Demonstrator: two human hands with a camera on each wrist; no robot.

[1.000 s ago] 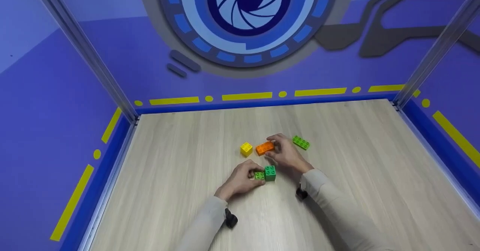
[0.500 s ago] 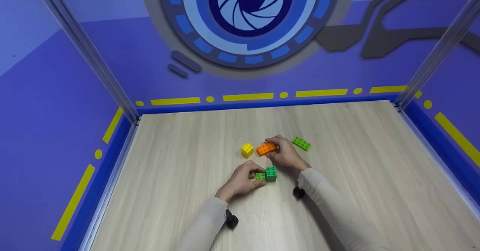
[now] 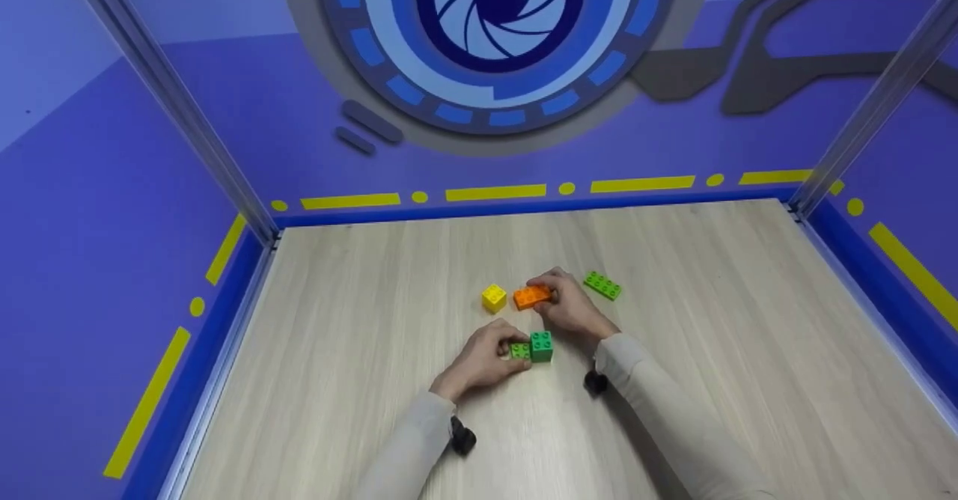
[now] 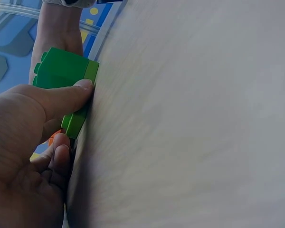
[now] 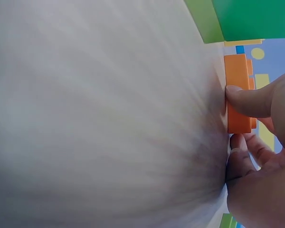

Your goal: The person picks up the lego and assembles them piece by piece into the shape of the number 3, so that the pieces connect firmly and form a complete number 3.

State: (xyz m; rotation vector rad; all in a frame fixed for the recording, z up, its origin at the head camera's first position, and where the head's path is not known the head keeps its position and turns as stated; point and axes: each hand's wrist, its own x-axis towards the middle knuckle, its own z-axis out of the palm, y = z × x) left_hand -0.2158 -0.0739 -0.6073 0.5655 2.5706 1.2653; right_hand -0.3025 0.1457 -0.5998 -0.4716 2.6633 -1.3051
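My left hand (image 3: 485,354) pinches a light green brick (image 3: 520,351) between thumb and fingers on the table. A taller dark green brick (image 3: 540,346) is stacked on its right end, as the left wrist view shows from the side, dark green block (image 4: 61,69) over light green base (image 4: 75,124). Farther back, my right hand (image 3: 572,305) holds the right part of an orange brick (image 3: 530,297), its thumb against the near side. In the right wrist view the orange brick (image 5: 237,116) lies flat against the tabletop, studs facing up.
A small yellow brick (image 3: 494,298) sits just left of the orange one. Behind the right hand lies a flat light green brick (image 3: 602,285). The wooden table (image 3: 359,320) is enclosed by blue printed walls at the back and sides.
My right hand has shifted slightly left, closer about the orange brick, which stays nearly in place. The left hand and the two green bricks by it keep still.
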